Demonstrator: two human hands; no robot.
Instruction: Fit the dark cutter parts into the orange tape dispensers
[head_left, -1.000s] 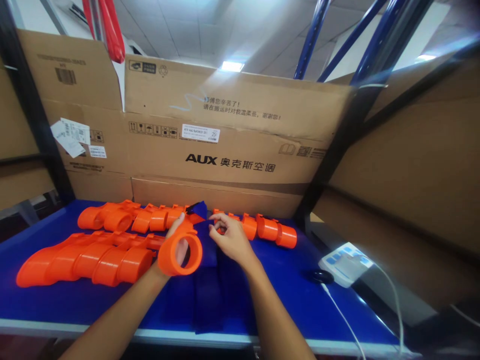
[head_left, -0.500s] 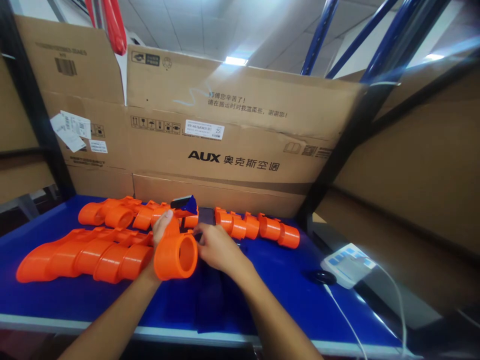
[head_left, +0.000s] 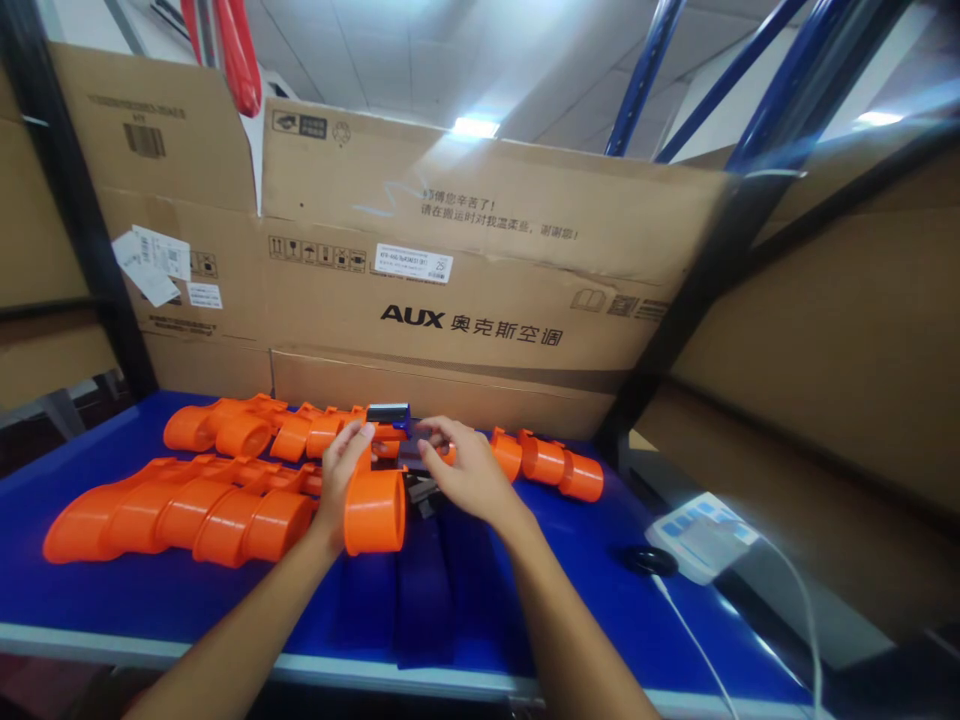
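My left hand point(head_left: 346, 470) is closed on an orange part point(head_left: 375, 512) with a wide ring at its near end. At the far end of this part sits a dark blue piece with a black and silver top point(head_left: 388, 414). My right hand point(head_left: 466, 468) is just to the right, its fingers curled and partly spread, with nothing visible between them. Under and between the hands lie a dark flat object point(head_left: 414, 455) and some small dark metal-like pieces point(head_left: 424, 495), partly hidden.
Two rows of orange ringed parts point(head_left: 180, 515) lie on the blue table point(head_left: 562, 590) at left, with more orange parts point(head_left: 544, 458) at back right. At right are a white device point(head_left: 701, 535) and a black round object point(head_left: 651, 561) with cables. Cardboard point(head_left: 465, 370) stands behind.
My left hand has moved right with the orange part, which has turned so its ring faces more sideways. My right hand has shifted right and up, its fingers opening.
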